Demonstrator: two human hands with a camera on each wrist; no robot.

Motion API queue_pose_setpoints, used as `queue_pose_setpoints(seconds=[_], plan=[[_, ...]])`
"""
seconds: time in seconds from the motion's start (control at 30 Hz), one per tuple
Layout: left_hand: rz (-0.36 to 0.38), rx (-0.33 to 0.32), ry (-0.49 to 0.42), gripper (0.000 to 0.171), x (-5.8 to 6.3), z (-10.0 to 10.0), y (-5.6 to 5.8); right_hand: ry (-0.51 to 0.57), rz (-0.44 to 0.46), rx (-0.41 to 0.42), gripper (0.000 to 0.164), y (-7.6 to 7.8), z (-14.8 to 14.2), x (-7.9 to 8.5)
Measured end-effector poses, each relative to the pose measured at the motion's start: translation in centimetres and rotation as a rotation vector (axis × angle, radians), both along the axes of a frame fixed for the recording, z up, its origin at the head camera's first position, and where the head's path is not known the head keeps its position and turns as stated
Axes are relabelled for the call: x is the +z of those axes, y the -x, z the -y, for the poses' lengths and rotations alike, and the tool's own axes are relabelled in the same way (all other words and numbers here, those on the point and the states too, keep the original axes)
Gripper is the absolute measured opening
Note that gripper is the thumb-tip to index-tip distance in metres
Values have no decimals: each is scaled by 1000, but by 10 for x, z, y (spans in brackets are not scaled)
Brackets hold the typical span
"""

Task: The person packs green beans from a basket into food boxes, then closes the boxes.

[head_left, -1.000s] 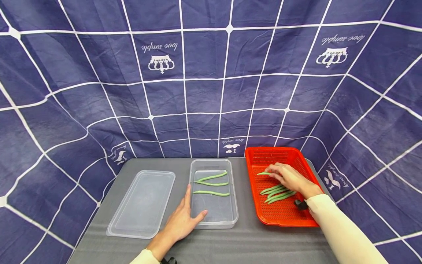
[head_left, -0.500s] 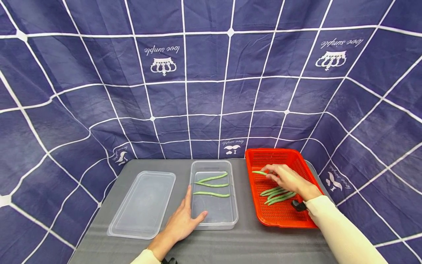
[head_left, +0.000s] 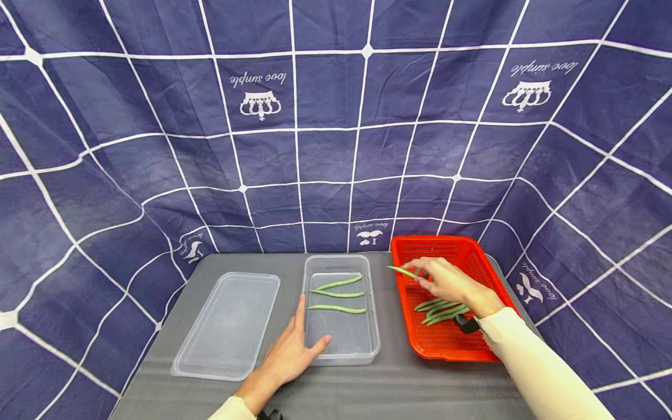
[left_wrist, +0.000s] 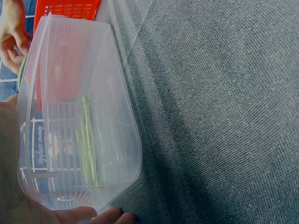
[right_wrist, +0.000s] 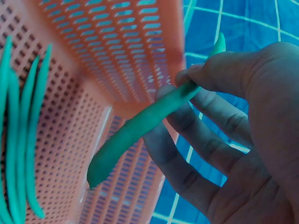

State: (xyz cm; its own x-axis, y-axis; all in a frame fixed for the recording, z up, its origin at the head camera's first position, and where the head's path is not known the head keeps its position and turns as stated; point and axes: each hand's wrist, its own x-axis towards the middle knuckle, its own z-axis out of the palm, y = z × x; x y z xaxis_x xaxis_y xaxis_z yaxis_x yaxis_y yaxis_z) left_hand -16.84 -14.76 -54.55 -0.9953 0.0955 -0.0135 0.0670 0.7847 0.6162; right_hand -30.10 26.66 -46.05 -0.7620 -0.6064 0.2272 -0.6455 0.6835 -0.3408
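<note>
The left hand point(head_left: 290, 351) is held at seven o'clock, thumb point(head_left: 319, 345) spread; the right hand point(head_left: 448, 283) is pinched at four.

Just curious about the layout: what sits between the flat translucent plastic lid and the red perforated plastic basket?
In the head view, a clear rectangular plastic container holding three slender green beans, with the left hand at its left side.

I'm in what looks like a makeshift booth: creased blue cloth point(head_left: 325, 151) with white grid lines hangs beyond my table point(head_left: 399, 382) and down both sides, its crowns point(head_left: 259, 105) and "love simple" lettering point(head_left: 257, 79) upside down. The plastic container point(head_left: 346, 356), red basket point(head_left: 446, 354) and green beans point(head_left: 336, 308) suggest kitchen work, but whether this is a home I can't tell.
</note>
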Motion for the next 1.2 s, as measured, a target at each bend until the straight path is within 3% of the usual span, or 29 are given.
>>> queue_pose_setpoints(seconds=[0.73,1.2], plan=[[-2,-2,-5,124,-4,-1,-2,-13,37,70,31,-1,66,6],[18,5,-12,124,-3,0,-1,-60,-14,106,31,9,102,10]])
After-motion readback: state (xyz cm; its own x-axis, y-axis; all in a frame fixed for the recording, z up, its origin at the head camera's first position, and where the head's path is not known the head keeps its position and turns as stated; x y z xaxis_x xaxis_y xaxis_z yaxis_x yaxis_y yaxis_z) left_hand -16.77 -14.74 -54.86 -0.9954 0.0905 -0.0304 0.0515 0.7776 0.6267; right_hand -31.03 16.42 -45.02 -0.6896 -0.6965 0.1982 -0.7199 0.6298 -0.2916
